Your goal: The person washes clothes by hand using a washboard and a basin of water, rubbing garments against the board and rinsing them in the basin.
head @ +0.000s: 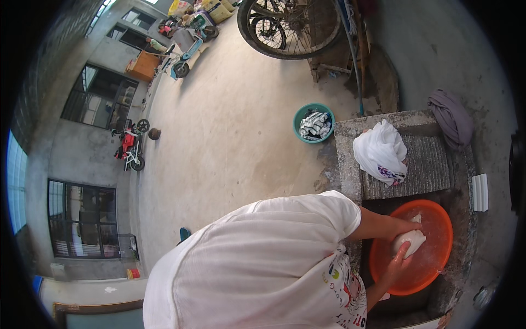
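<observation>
An orange plastic basin of cloudy water sits in a concrete trough at the right. My left hand is the upper one and reaches into the basin with the forearm across its rim. From below, my right hand comes in with its thumb over a wet white cloth. Both hands grip this bunched cloth above the water; part of it hides behind the fingers. Just beyond the basin, a ribbed concrete washboard slab carries a bundled white garment with a purple patterned patch.
A teal basin of clothes stands on the floor beside the trough. Grey-purple fabric drapes over the trough's far corner. A white plastic piece lies on its edge. Bicycle wheels, scooters and two people are farther off.
</observation>
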A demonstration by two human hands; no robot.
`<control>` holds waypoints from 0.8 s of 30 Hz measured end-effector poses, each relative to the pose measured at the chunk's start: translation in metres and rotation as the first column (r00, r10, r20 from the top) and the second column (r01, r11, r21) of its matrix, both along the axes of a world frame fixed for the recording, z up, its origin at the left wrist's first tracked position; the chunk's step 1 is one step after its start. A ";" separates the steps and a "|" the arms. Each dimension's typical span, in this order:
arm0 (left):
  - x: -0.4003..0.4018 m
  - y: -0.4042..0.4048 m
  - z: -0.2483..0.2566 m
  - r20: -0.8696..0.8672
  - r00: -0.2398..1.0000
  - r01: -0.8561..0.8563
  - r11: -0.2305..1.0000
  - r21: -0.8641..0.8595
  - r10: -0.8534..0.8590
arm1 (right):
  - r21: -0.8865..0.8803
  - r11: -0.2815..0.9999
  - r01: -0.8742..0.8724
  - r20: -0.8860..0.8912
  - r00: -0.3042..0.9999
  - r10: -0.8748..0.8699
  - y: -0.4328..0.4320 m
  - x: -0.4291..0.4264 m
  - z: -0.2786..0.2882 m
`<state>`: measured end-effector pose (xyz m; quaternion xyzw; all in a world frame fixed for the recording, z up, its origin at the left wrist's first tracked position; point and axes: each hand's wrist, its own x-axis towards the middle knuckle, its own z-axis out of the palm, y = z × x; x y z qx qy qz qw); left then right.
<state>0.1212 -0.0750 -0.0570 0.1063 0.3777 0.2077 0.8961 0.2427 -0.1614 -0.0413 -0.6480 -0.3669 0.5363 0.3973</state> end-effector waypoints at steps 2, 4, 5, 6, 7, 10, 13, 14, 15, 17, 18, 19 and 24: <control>0.004 0.001 -0.020 0.105 0.994 -0.021 0.996 -0.086 0.030 | -0.049 0.988 0.148 -0.232 0.960 -0.155 -0.004 -0.012 0.009; 0.020 -0.008 -0.048 0.201 0.976 -0.081 0.997 -0.015 0.083 | -0.092 0.975 0.200 -0.385 0.896 -0.220 -0.002 -0.005 0.002; 0.023 -0.015 -0.056 -0.010 0.988 -0.155 0.988 0.004 0.155 | -0.109 0.968 0.225 -0.471 0.846 -0.250 0.001 -0.004 -0.002; 0.023 -0.015 -0.061 -0.216 0.950 -0.219 0.974 0.060 0.227 | -0.136 0.974 0.181 -0.604 0.764 -0.226 0.007 -0.001 -0.004; 0.030 -0.015 -0.059 -0.388 0.873 -0.271 0.956 0.116 0.295 | -0.174 0.962 0.210 -0.595 0.756 -0.272 0.017 0.002 -0.010; 0.024 -0.007 0.019 -0.395 0.873 -0.222 0.954 0.201 0.286 | -0.218 0.931 0.291 -0.563 0.742 -0.364 0.010 0.018 -0.017; 0.023 -0.005 0.061 -0.340 0.897 -0.132 0.907 0.401 0.281 | -0.174 0.925 0.338 -0.531 0.759 -0.377 0.009 0.010 -0.026; 0.029 -0.006 0.042 -0.369 0.894 -0.075 0.899 0.432 0.252 | -0.213 0.924 0.317 -0.599 0.705 -0.380 0.013 0.013 -0.042; 0.033 -0.007 0.017 -0.403 0.886 -0.014 0.883 0.469 0.228 | -0.330 0.892 0.310 -0.571 0.687 -0.450 0.019 0.009 -0.031; 0.045 -0.010 -0.001 -0.570 0.782 0.233 0.729 0.644 0.253 | -0.286 0.903 0.322 -0.571 0.699 -0.430 0.013 0.013 -0.034; 0.052 -0.010 0.010 -0.598 0.778 0.344 0.666 0.662 0.193 | -0.282 0.888 0.364 -0.522 0.718 -0.460 0.013 0.018 -0.035; 0.053 -0.009 0.032 -0.627 0.766 0.447 0.586 0.677 0.141 | -0.277 0.871 0.405 -0.471 0.734 -0.490 0.012 0.022 -0.036; 0.046 -0.021 0.054 -0.698 0.702 0.681 0.152 0.716 0.143 | -0.284 0.878 0.385 -0.421 0.773 -0.474 0.015 0.022 -0.038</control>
